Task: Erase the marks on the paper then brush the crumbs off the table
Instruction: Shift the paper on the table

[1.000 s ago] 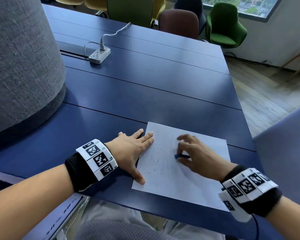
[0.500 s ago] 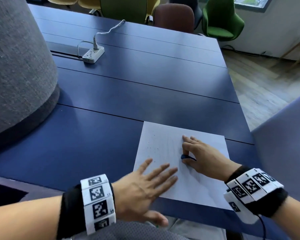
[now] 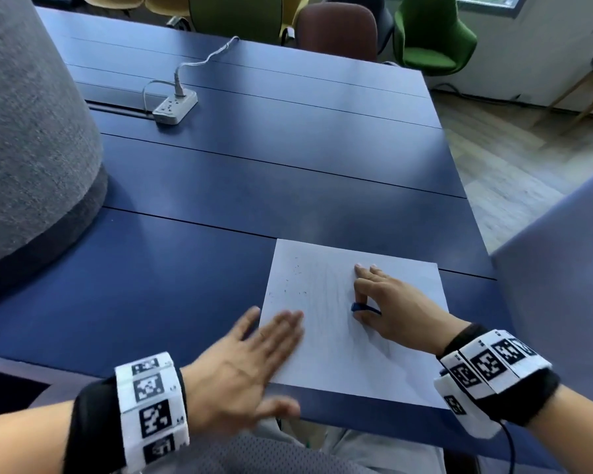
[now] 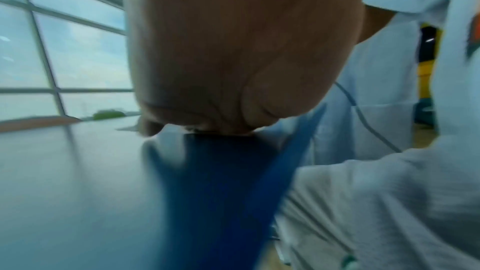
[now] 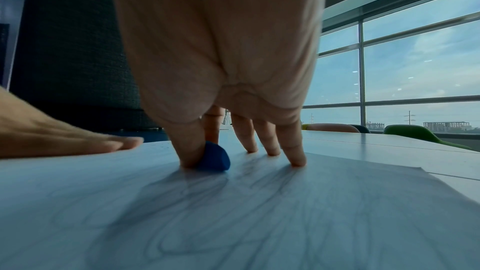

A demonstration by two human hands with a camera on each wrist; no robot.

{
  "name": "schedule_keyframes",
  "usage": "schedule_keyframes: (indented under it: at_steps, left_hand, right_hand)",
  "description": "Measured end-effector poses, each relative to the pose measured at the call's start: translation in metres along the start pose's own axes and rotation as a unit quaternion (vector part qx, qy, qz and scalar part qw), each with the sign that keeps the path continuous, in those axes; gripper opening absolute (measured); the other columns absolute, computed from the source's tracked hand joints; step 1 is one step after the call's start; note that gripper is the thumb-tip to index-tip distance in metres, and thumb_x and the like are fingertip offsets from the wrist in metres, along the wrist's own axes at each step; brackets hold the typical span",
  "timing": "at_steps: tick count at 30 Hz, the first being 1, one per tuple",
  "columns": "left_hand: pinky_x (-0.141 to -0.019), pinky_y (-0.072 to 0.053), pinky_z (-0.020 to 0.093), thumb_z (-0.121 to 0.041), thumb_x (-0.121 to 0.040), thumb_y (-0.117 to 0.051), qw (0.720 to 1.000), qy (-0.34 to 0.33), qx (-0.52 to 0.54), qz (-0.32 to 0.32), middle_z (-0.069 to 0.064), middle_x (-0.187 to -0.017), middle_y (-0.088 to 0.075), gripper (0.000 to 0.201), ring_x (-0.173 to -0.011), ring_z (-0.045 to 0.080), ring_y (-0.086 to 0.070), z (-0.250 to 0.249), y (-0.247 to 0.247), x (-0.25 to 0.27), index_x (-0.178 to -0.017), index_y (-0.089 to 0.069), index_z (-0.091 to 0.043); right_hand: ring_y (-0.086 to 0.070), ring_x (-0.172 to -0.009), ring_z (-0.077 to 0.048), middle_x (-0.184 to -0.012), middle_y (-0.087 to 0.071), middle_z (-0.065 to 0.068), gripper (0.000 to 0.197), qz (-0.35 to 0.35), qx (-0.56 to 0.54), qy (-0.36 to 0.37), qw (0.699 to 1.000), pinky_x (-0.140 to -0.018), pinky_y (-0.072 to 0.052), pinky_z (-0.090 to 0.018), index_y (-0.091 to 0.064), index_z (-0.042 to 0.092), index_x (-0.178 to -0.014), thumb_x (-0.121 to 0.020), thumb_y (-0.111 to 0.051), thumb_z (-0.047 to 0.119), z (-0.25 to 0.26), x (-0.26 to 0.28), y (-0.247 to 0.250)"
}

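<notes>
Right hand (image 3: 396, 311) pinches the small blue eraser (image 5: 214, 157) between thumb and forefinger, its other fingers (image 5: 270, 143) propped on the paper (image 3: 343, 357). That sheet looks thin and light, likely to skid or crease, so it wants pinning flat. Left hand (image 3: 243, 367), fingers straight, lies blurred at the near-left corner, probably sweeping crumbs (image 3: 297, 271) lying beyond its fingertips.

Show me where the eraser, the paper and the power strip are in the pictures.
eraser (image 5: 215, 158): right wrist view, middle of its blue side.
paper (image 3: 339, 364): head view, bare near part of the sheet.
power strip (image 3: 174, 107): head view, top face.
</notes>
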State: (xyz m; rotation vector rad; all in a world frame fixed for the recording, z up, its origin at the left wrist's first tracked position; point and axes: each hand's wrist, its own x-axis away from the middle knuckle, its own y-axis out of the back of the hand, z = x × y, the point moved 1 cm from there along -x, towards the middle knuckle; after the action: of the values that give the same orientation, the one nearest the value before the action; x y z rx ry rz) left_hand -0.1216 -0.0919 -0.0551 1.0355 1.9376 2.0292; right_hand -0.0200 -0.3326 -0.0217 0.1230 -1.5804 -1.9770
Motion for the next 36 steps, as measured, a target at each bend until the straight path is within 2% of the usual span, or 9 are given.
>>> schedule_keyframes:
  at_steps: [2,5,7,9,12,20,25,30,36]
  left_hand:
    - [-0.115,0.012,0.046,-0.086,-0.071,0.021,0.998,0.055,0.011,-0.018,0.014,-0.158,0.024,0.111,-0.141,0.015,0.035,0.013,0.009,0.0,-0.15,0.022,-0.008]
    - [-0.111,-0.015,0.049,-0.079,-0.09,-0.004,1.0,-0.01,0.013,0.012,0.017,-0.16,-0.021,0.099,-0.149,0.023,-0.01,-0.003,0.002,0.004,-0.154,-0.02,-0.005]
    - [-0.11,-0.018,0.047,-0.077,-0.093,-0.014,0.998,-0.04,0.027,0.03,0.012,-0.159,-0.027,0.093,-0.148,0.022,-0.022,-0.016,-0.009,0.008,-0.153,-0.029,-0.007]
    - [-0.117,-0.004,0.045,-0.083,-0.084,0.003,1.0,0.003,0.015,0.026,0.012,-0.164,-0.002,0.103,-0.151,0.023,0.002,-0.011,0.005,0.005,-0.157,-0.001,-0.01]
    - [-0.117,0.02,0.044,-0.084,-0.052,0.035,0.996,0.091,0.02,0.017,0.007,-0.146,0.047,0.113,-0.136,0.021,0.043,0.012,0.02,-0.012,-0.139,0.038,-0.011]
    - [-0.117,0.019,0.043,-0.081,-0.067,0.013,0.996,-0.07,-0.007,0.06,0.0,-0.152,0.04,0.1,-0.139,0.012,0.038,-0.007,0.03,-0.063,-0.144,0.032,-0.018]
    - [-0.118,0.018,0.046,-0.085,-0.045,0.037,0.995,0.083,0.002,0.051,0.008,-0.149,0.043,0.122,-0.138,0.018,0.04,0.029,0.031,-0.049,-0.141,0.035,-0.01]
    - [-0.112,0.028,0.041,-0.08,-0.068,0.013,0.995,-0.034,0.014,0.097,-0.002,-0.148,0.046,0.099,-0.134,0.01,0.045,-0.004,0.028,-0.03,-0.144,0.034,-0.02]
    - [-0.118,0.016,0.05,-0.082,-0.036,0.043,0.99,0.125,-0.003,0.064,0.005,-0.147,0.041,0.13,-0.142,0.018,0.033,0.038,0.045,-0.055,-0.143,0.031,-0.009]
  right_hand:
    - [-0.033,-0.136,-0.026,-0.147,-0.038,-0.004,0.016,0.0,0.001,-0.002,1.0,-0.095,-0.045,-0.047,-0.052,0.014,-0.09,-0.091,-0.058,0.029,0.001,0.001,0.0]
    - [-0.033,-0.136,-0.025,-0.149,-0.036,-0.003,0.015,-0.001,0.003,-0.003,1.0,-0.094,-0.045,-0.046,-0.052,0.015,-0.089,-0.091,-0.058,0.029,0.001,0.001,0.001]
    - [-0.033,-0.136,-0.025,-0.149,-0.036,-0.002,0.015,-0.003,0.001,-0.001,1.0,-0.095,-0.045,-0.046,-0.051,0.016,-0.088,-0.091,-0.058,0.029,0.002,0.002,0.001]
    - [-0.035,-0.134,-0.026,-0.146,-0.039,-0.004,0.015,-0.004,0.002,0.001,1.0,-0.094,-0.046,-0.046,-0.051,0.015,-0.088,-0.091,-0.058,0.028,0.002,0.002,0.002]
    - [-0.038,-0.131,-0.03,-0.139,-0.043,-0.007,0.015,0.0,0.004,0.002,1.0,-0.09,-0.047,-0.048,-0.052,0.014,-0.088,-0.091,-0.058,0.028,0.003,0.001,0.003]
    - [-0.026,-0.144,-0.024,-0.156,-0.027,-0.002,0.013,0.012,0.001,-0.007,1.0,-0.102,-0.041,-0.044,-0.052,0.019,-0.088,-0.092,-0.057,0.031,0.001,-0.001,0.002]
    - [-0.039,-0.129,-0.033,-0.137,-0.045,-0.011,0.015,0.01,-0.005,0.0,1.0,-0.091,-0.046,-0.048,-0.054,0.01,-0.088,-0.091,-0.057,0.024,0.002,-0.002,0.003]
    - [-0.04,-0.127,-0.033,-0.136,-0.045,-0.013,0.015,0.003,-0.013,0.003,1.0,-0.091,-0.045,-0.049,-0.053,0.009,-0.087,-0.091,-0.057,0.023,0.002,0.0,0.003]
    - [-0.04,-0.128,-0.032,-0.137,-0.045,-0.012,0.015,0.002,-0.007,0.0,1.0,-0.09,-0.046,-0.05,-0.053,0.01,-0.088,-0.091,-0.057,0.024,0.003,0.0,0.003]
